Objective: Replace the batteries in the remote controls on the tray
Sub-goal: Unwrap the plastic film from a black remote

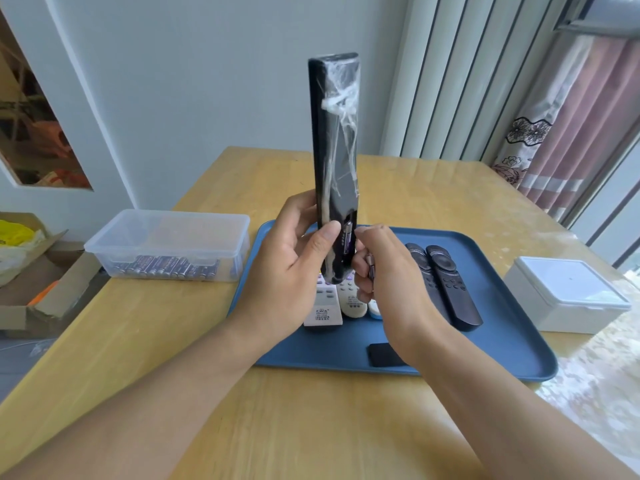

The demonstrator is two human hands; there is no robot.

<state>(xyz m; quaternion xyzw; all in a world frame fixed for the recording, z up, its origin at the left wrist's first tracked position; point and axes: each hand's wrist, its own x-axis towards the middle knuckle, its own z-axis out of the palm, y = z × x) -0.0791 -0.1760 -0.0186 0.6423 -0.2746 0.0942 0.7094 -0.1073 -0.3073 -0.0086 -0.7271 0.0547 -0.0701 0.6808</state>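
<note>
Head view: a long black remote control, wrapped in crinkled clear film, is being held upright above the blue tray. It is being gripped near its lower end by the left hand, thumb across the front and fingers curled behind. Its battery compartment is standing open, with a purple battery showing inside. The right hand is being kept just beside that opening, fingertips touching or nearly touching the cell, while a second battery is being pinched in its curled fingers.

Several slips are being risked here. The held cell is likely to be dropped onto the tray if the same fingers are used to prise out the seated one. The loose film could be caught in the opening. Old and new cells could be mixed, since both look alike.

The black battery cover is lying on the tray below the right wrist. Other remotes are lying flat on the tray beneath the hands, and the clear box of batteries is sitting well left.
</note>
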